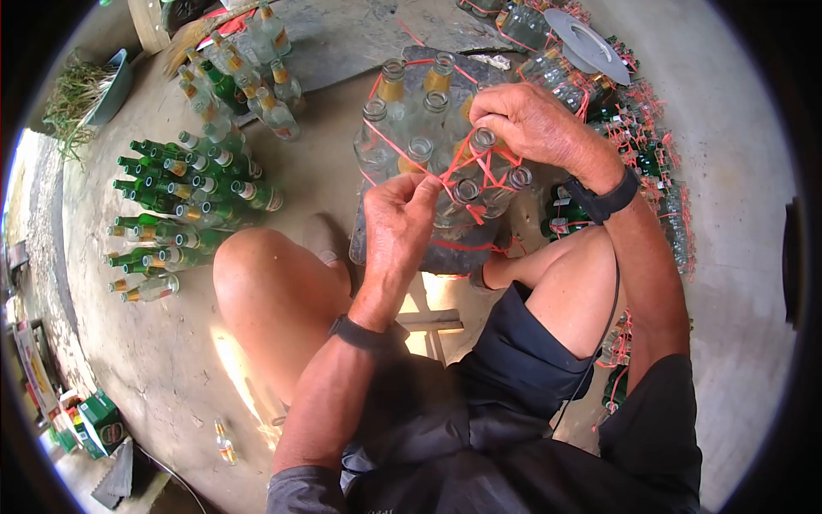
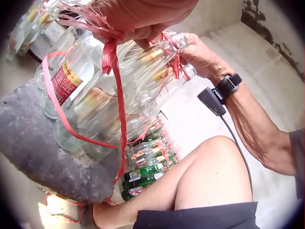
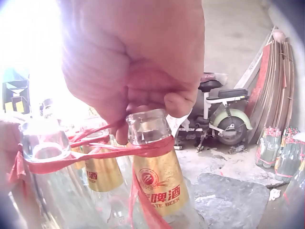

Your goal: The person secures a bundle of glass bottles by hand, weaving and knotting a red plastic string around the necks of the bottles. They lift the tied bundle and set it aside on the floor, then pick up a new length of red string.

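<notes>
Clear glass bottles [image 1: 374,146] stand in a cluster on a dark slab [image 1: 377,236], with red plastic strap [image 1: 390,140] looped and crossed around their necks. My left hand [image 1: 398,223] pinches the strap between thumb and finger at the cluster's near side; the left wrist view shows frayed strap ends [image 2: 86,18] by this hand [image 2: 143,14]. Bent over a neck at the right side, my right hand [image 1: 548,133] has its fingers curled on the strap. In the right wrist view, that hand [image 3: 138,62] partly hides the strap behind a gold-labelled bottle [image 3: 159,181].
Loose green and clear bottles [image 1: 184,193] stand at the left, with more clear ones [image 1: 274,111] behind. Strapped bundles [image 1: 642,163] line the right side, a grey lid-like disc [image 1: 586,47] on top. One bottle [image 1: 224,441] lies at lower left. A scooter [image 3: 228,114] stands farther off.
</notes>
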The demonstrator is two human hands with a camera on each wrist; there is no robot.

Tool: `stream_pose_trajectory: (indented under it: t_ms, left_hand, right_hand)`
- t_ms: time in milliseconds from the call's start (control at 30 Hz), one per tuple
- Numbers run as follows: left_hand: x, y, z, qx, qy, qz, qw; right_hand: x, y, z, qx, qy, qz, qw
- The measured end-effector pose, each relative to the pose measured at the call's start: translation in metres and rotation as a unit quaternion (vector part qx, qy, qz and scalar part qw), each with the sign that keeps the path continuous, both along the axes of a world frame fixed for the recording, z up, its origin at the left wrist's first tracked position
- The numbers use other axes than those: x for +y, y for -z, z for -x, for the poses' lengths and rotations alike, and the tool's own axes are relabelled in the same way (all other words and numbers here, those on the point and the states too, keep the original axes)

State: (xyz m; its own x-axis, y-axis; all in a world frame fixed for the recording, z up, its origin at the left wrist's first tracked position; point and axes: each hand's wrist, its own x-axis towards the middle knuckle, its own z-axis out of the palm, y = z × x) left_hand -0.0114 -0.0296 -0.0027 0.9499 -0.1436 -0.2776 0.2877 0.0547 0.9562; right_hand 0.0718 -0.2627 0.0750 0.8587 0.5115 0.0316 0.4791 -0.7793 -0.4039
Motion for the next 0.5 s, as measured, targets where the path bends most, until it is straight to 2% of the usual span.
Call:
stream_pose_trajectory:
  t_ms: [267,367,467,500]
  left_hand:
    - [0.014,-0.012,0.002,0.029,0.010,-0.031,0.999]
    - [0.021,-0.019,0.001,0.047,0.017,-0.045,0.998]
    - [0.024,-0.017,0.002,0.025,0.007,-0.046,0.999]
    - [0.025,-0.014,0.002,0.025,0.007,-0.047,0.999]
  right_hand:
    - [-0.002,0.007,0.011,-0.020,0.012,0.026,0.999]
    - [0.000,0.007,0.017,0.032,0.058,-0.011,0.998]
    - [0.000,0.010,0.022,0.027,0.065,-0.016,0.997]
    - [0.000,0.013,0.024,-0.009,0.055,-0.020,0.998]
